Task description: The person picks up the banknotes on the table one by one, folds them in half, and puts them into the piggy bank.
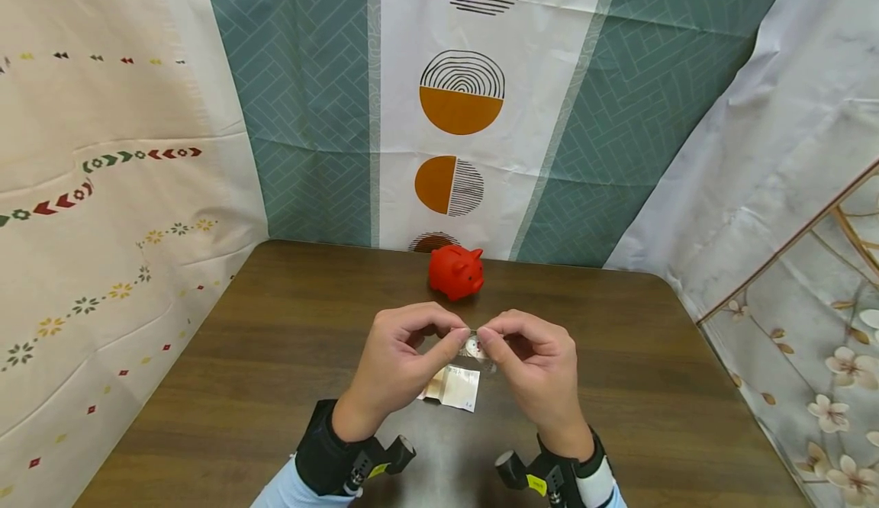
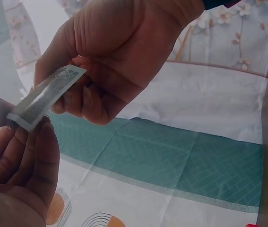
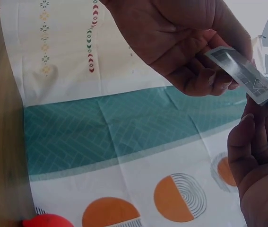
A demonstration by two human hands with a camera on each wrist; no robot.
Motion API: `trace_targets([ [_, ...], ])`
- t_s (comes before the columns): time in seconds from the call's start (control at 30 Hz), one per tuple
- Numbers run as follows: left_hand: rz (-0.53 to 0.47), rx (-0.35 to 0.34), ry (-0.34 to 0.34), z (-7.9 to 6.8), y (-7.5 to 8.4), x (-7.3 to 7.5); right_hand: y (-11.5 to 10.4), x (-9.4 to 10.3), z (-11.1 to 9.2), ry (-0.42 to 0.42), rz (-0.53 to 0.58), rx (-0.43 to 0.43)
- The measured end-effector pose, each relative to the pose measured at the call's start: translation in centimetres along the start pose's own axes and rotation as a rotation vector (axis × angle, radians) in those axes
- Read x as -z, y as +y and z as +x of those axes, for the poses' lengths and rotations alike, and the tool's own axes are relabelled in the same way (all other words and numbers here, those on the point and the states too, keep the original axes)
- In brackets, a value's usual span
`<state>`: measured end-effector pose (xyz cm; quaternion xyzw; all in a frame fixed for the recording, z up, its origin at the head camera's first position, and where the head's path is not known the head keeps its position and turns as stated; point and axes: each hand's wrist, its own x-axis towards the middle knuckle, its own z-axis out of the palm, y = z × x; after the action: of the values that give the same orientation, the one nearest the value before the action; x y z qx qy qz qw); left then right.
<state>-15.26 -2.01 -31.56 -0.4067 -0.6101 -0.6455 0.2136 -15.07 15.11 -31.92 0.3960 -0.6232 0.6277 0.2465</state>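
Note:
Both hands come together over the table and hold a small, flat, silvery packet [image 1: 474,346] between them. My left hand [image 1: 400,357] pinches its left end with thumb and forefinger. My right hand [image 1: 540,371] pinches the opposite end the same way. In the head view a pale round patch shows on the packet. Seen from the left wrist, the packet [image 2: 46,99] is a shiny strip with whitish edges. Fine line printing crosses the strip [image 3: 240,75] in the right wrist view. Just below the hands lies a creased pale printed paper [image 1: 462,388], partly hidden by the left hand.
A red pig figure [image 1: 456,271] stands near the far edge of the brown wooden table [image 1: 302,317], beyond the hands. Patterned cloths hang behind the table and along both sides. Each wrist wears a black strap with a small camera.

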Motion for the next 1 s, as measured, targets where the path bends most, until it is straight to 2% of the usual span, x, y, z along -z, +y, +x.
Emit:
trace_targets([
  [0.37, 0.029, -0.049, -0.01, 0.1, 0.2, -0.1, 0.0, -0.4, 0.1, -0.023, 0.019, 0.019],
  [0.53, 0.045, -0.047, 0.0, 0.2, 0.1, -0.1, 0.1, -0.4, 0.0, -0.013, 0.008, 0.002],
  [0.7, 0.079, 0.018, 0.064, 0.2, 0.1, 0.1, 0.2, 0.2, -0.2, -0.015, 0.009, -0.014],
  [0.87, 0.136, 0.101, 0.111, 0.1, 0.1, 0.4, 0.5, 1.0, 0.2, -0.071, 0.077, 0.055],
  [1.0, 0.126, 0.13, 0.122, 0.1, 0.2, 0.7, 0.6, 1.2, 0.3, -0.04, 0.08, 0.065],
])
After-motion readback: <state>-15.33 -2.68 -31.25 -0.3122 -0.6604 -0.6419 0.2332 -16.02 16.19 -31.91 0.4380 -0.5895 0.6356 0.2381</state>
